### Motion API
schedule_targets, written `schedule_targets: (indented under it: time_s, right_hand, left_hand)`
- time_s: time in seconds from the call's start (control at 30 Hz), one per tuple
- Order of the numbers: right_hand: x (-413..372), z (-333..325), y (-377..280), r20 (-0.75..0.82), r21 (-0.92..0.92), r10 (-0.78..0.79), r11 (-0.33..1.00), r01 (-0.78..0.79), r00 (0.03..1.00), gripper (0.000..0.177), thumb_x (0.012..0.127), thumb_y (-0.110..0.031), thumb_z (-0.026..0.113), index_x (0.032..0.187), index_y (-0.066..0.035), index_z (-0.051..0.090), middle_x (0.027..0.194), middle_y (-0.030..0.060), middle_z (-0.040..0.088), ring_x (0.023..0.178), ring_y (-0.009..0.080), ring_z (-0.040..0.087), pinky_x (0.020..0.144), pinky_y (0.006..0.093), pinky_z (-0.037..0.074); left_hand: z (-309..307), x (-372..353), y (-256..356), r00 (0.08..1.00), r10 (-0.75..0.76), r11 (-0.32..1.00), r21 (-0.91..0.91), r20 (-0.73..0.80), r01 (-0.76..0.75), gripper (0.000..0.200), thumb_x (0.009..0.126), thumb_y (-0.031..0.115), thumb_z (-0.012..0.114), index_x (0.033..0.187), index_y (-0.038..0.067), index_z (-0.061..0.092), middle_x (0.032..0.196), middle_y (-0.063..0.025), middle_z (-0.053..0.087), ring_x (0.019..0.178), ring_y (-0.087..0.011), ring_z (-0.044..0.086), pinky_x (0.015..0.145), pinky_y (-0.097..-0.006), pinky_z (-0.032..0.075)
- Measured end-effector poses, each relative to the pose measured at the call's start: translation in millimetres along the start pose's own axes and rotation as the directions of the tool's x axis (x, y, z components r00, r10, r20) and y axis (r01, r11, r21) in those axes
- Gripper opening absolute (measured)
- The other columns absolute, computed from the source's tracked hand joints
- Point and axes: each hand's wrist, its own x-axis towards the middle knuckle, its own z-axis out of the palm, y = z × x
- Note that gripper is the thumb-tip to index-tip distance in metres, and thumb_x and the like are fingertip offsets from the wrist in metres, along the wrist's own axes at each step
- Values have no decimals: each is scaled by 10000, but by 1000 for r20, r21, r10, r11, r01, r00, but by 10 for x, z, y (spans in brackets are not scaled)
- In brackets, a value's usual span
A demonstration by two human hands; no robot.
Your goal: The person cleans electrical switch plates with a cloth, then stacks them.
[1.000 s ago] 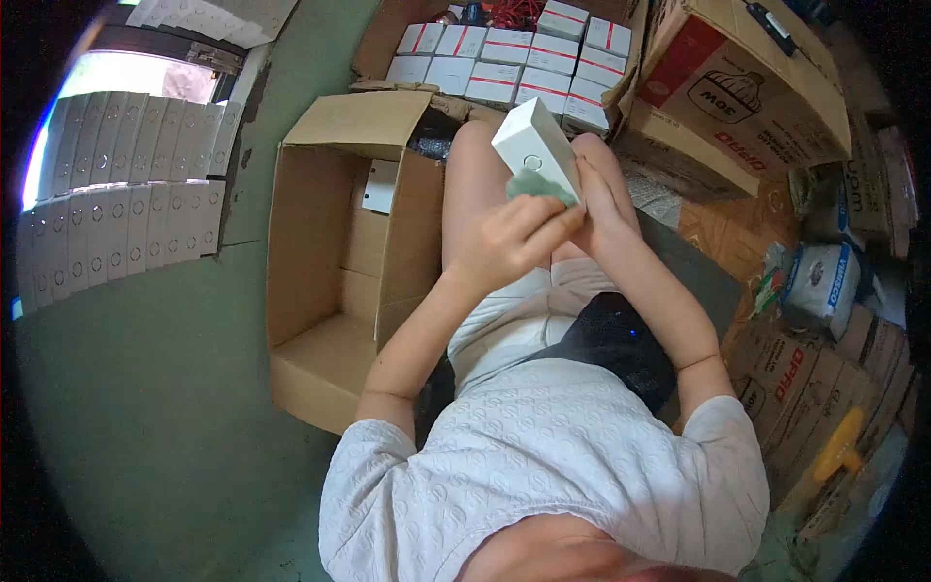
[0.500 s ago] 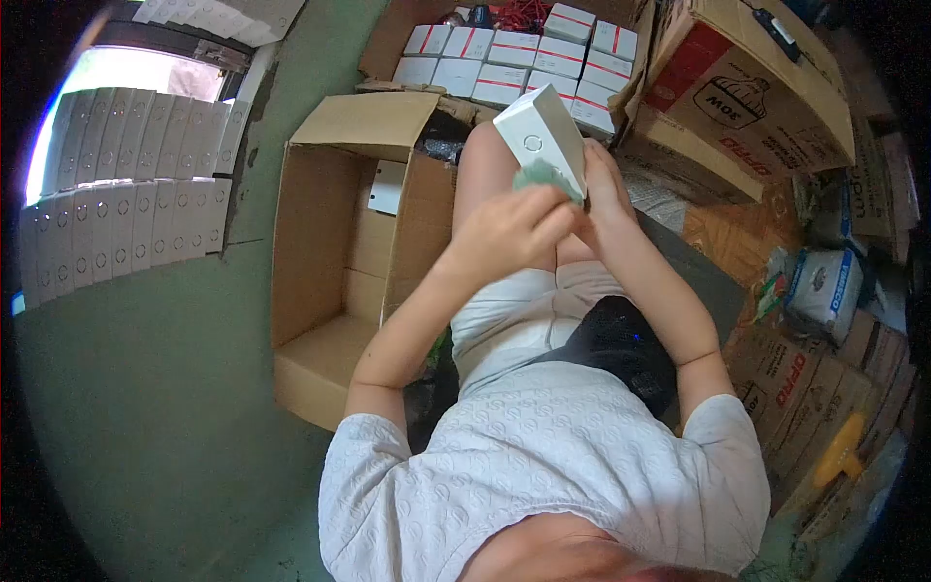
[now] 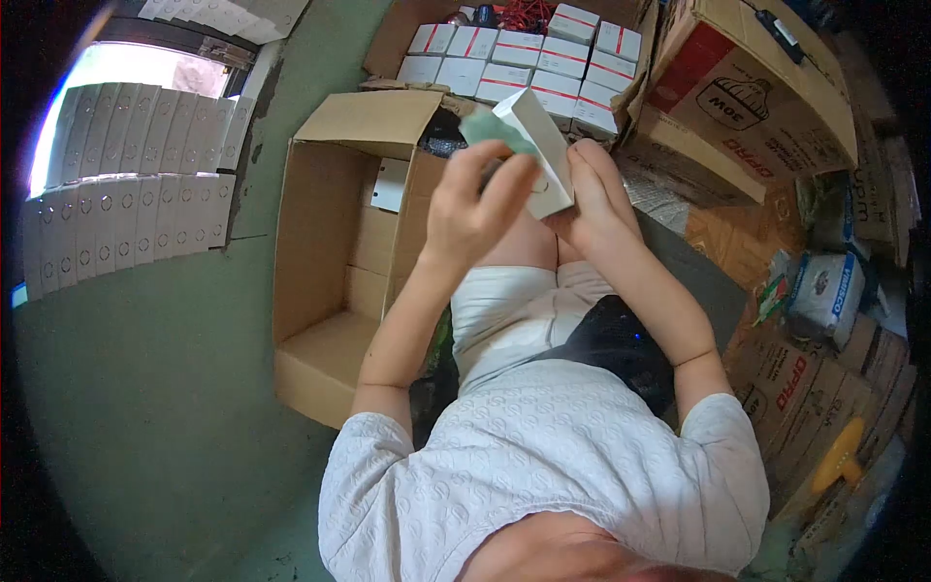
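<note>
My left hand (image 3: 598, 192) holds a white box (image 3: 531, 133) above my lap, gripping its right side and lower end. The box stands tilted, with one narrow face toward the camera. In front of its left side, my right hand (image 3: 477, 206) has its fingers curled round a pale green cloth or film (image 3: 492, 132), which is blurred and covers part of the box. Part of a round mark shows low on the box, beside my right fingers.
An open cardboard carton (image 3: 320, 242) stands left of my legs, with a white piece inside. Ahead, another carton (image 3: 381, 44) holds several white boxes with red stripes. Rows of white boxes (image 3: 126, 228) line the far left. Printed cartons (image 3: 756, 97) and a yellow tool (image 3: 838, 458) are at right.
My right hand has moved left and toward the box's upper left side, carrying the green piece with it. The white box has turned and shifted slightly left in my left hand.
</note>
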Motion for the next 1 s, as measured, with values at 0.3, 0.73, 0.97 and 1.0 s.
schedule_targets:
  time_s: [0.3, 0.73, 0.97, 1.0]
  right_hand:
    - [-218, 74, -190, 100, -23, 27, 999, -25, 995, 619, 1033, -513, 157, 1412, -108, 431, 1301, 137, 568, 1174, 294, 585, 981, 452, 521]
    - [2, -44, -77, 106, 164, -23, 986, 6, 994, 578, 1035, -476, 210, 1385, -83, 449, 1327, 131, 555, 1191, 260, 573, 988, 431, 515]
    - [-30, -49, -106, 133, 75, -48, 996, 38, 990, 633, 1028, -500, 160, 1404, -66, 427, 1340, 151, 544, 1222, 288, 552, 1040, 451, 473]
    - [3, -54, -129, 162, 101, -16, 995, 0, 987, 638, 1028, -504, 153, 1411, -67, 419, 1346, 155, 538, 1230, 296, 546, 1050, 454, 464]
  left_hand:
    - [-107, -167, 226, 921, 287, 957, -46, 264, -285, 307, 738, 69, 713, 1045, 44, 711, 1026, -75, 615, 824, -227, 625, 680, -309, 532]
    - [4, -60, 56, 976, 125, 986, -133, 180, -101, 390, 716, -44, 663, 1086, 64, 725, 1221, -125, 664, 789, -191, 694, 676, -292, 577]
    - [9, -59, 253, 943, 199, 973, -167, 266, -159, 394, 748, 7, 699, 1133, 87, 708, 1166, -82, 694, 891, -185, 712, 755, -285, 592]
    - [-7, -35, 264, 943, 201, 973, -167, 266, -161, 394, 748, 7, 699, 1133, 87, 708, 1166, -82, 694, 891, -185, 712, 755, -285, 592]
